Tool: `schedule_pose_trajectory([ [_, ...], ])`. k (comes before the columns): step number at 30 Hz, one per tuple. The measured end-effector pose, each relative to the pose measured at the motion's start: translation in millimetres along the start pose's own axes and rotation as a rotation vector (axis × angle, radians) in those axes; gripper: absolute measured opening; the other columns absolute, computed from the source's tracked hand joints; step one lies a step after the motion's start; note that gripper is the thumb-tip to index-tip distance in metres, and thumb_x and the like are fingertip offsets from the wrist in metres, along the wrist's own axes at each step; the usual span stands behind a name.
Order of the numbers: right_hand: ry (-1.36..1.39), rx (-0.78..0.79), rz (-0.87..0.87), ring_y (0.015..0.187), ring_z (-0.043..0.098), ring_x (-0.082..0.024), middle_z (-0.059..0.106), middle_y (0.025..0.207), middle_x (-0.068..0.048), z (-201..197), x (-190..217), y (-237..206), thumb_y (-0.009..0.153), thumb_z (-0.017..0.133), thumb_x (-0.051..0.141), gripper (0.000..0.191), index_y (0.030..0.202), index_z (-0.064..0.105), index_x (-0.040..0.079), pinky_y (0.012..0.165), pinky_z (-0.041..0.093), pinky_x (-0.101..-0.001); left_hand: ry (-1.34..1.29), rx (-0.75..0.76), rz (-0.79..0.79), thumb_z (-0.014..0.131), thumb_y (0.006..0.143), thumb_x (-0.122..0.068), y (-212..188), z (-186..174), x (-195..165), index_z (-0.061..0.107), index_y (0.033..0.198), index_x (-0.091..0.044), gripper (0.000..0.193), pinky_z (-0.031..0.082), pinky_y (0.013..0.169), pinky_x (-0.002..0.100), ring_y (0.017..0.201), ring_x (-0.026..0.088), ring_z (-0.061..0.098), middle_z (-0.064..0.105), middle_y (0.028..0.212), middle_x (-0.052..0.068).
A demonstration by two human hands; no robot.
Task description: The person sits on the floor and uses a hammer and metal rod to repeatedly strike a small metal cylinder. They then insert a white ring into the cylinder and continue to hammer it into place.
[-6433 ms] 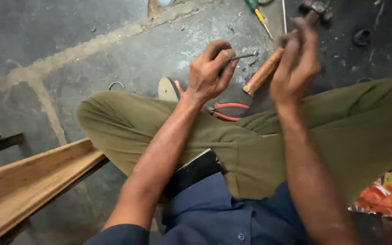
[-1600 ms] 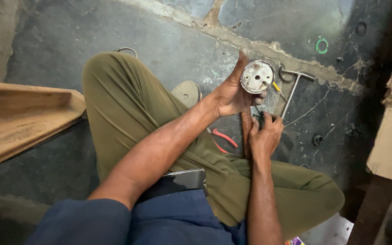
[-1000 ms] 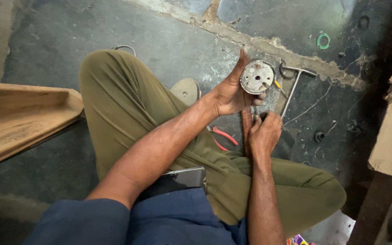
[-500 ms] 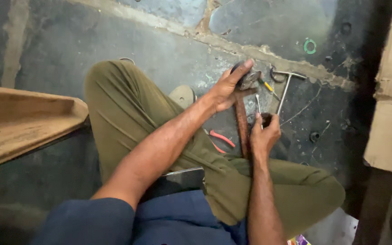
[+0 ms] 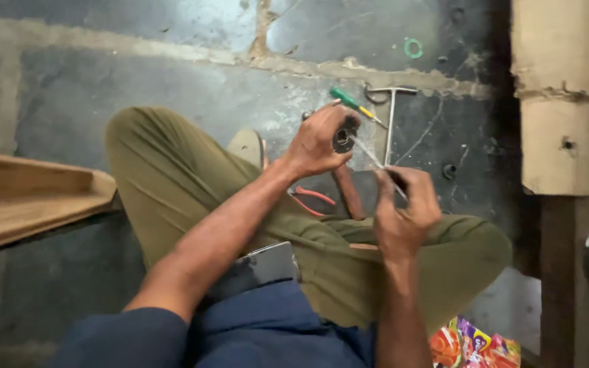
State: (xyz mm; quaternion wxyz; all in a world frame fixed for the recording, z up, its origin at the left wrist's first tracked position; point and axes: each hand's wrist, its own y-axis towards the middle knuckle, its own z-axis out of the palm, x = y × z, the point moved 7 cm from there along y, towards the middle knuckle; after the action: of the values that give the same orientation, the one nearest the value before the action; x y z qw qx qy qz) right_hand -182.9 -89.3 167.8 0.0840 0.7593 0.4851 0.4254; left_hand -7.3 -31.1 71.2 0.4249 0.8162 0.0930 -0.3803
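Open floor [image 5: 138,75] lies left of and beyond the bent knee [image 5: 138,136]. Near the hands, passage is crowded: green screwdriver [image 5: 350,103], T-handled tool [image 5: 391,116], red-handled pliers [image 5: 311,199]. Wooden plank [image 5: 28,197] blocks far left; wooden post [image 5: 564,95] blocks right.

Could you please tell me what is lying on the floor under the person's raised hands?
Under the left hand and right hand, red-handled pliers and a brown wooden handle lie on the floor. The handle's head is hidden behind the hands.
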Motion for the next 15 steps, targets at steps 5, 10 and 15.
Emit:
schedule_pose_trajectory([
  [5,-0.039,0.099,0.000,0.089,0.069,-0.033,0.067,0.101,-0.016,15,12,7,0.098,0.075,0.000,0.013,0.108,0.065,0.001,0.077,0.054,-0.0412,-0.029,0.115,0.070,0.084,0.072,-0.015,5,2,-14,0.061,0.113,-0.009,0.048,0.054,0.090,0.045,0.102,0.035,0.066,0.064,0.104,0.012],
  [10,-0.096,0.148,-0.046,0.090,0.068,-0.037,0.066,0.101,-0.018,18,20,17,0.100,0.071,0.002,0.013,0.109,0.063,0.001,0.075,0.054,-0.0440,0.043,0.081,0.214,0.087,0.076,-0.032,4,0,-34,0.062,0.110,-0.008,0.048,0.054,0.086,0.044,0.099,0.034,0.065,0.064,0.103,0.012],
  [15,0.006,0.248,0.038,0.091,0.070,-0.033,0.067,0.101,-0.017,13,17,33,0.105,0.070,0.007,0.012,0.110,0.061,0.001,0.079,0.055,-0.0411,0.041,0.113,0.251,0.083,0.087,-0.029,1,0,-39,0.064,0.109,-0.009,0.035,0.055,0.079,0.042,0.091,0.031,0.067,0.065,0.100,0.010],
])
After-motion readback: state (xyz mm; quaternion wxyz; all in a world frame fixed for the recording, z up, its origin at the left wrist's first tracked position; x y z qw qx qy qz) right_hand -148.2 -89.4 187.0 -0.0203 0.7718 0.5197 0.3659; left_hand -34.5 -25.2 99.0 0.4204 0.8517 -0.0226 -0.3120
